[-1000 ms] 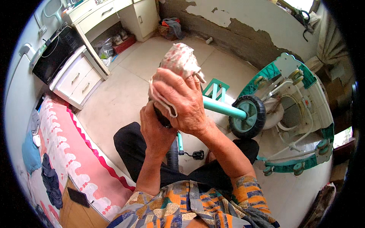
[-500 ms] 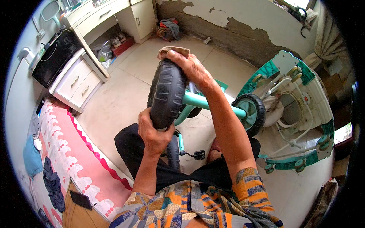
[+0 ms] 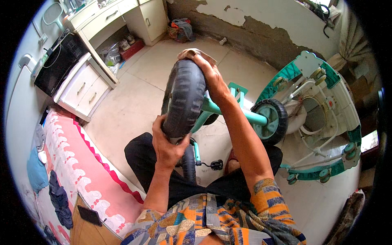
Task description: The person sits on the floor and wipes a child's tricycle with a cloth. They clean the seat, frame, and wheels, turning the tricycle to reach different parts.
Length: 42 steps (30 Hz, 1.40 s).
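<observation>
Both hands raise a tricycle wheel.
The left hand (image 3: 168,148) cups the black wheel (image 3: 184,98) from below; further out, the outstretched right hand (image 3: 211,76) presses a cloth (image 3: 192,53) over its top, above the teal frame (image 3: 222,109).

You hold a black wheel (image 3: 183,98) on a teal tricycle frame (image 3: 228,112); pink bed (image 3: 77,163), your shirt (image 3: 212,220) multicoloured patchwork.

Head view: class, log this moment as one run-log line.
left hand: grips black wheel underneath | right hand: presses cloth on wheel top | teal tricycle frame: behind
</observation>
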Available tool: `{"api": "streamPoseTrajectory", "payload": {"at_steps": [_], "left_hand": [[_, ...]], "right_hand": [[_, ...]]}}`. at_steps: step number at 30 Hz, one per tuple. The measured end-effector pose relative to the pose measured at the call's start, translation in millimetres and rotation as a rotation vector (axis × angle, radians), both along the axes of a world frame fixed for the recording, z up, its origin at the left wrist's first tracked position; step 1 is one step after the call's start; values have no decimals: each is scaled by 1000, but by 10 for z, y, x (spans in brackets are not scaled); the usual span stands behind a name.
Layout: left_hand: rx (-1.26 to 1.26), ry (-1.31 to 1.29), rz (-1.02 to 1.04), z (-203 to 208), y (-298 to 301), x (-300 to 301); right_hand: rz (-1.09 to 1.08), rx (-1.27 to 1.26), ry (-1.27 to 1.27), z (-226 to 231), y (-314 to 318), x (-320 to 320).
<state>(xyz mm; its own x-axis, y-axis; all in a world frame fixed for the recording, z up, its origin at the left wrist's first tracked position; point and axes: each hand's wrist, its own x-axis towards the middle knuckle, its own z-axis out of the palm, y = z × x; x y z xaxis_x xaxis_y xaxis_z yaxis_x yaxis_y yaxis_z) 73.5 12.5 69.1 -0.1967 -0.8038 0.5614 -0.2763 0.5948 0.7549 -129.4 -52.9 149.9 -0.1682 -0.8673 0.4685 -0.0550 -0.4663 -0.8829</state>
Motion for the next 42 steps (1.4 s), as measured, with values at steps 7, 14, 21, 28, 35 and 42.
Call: {"api": "streamPoseTrajectory", "payload": {"at_steps": [7,14,21,28,35,42], "left_hand": [[-267,-202,219,550,30,-357],[-293,-139,207,406,29,-398],[-316,-126,147,265,5,-274],[-287,-71,114,19,-60,-130],[-304,-14,88,-215,-176,-95],[-190,-82,88,106,68,-135]], "right_hand": [[-394,-397,483,-48,382,297],[-464,-322,737,119,694,349],[-307,-333,615,138,180,14],[122,246,102,-10,-118,-259],[209,332,-558,-190,-150,-113],[30,262,-238,-29,58,-44]]}}
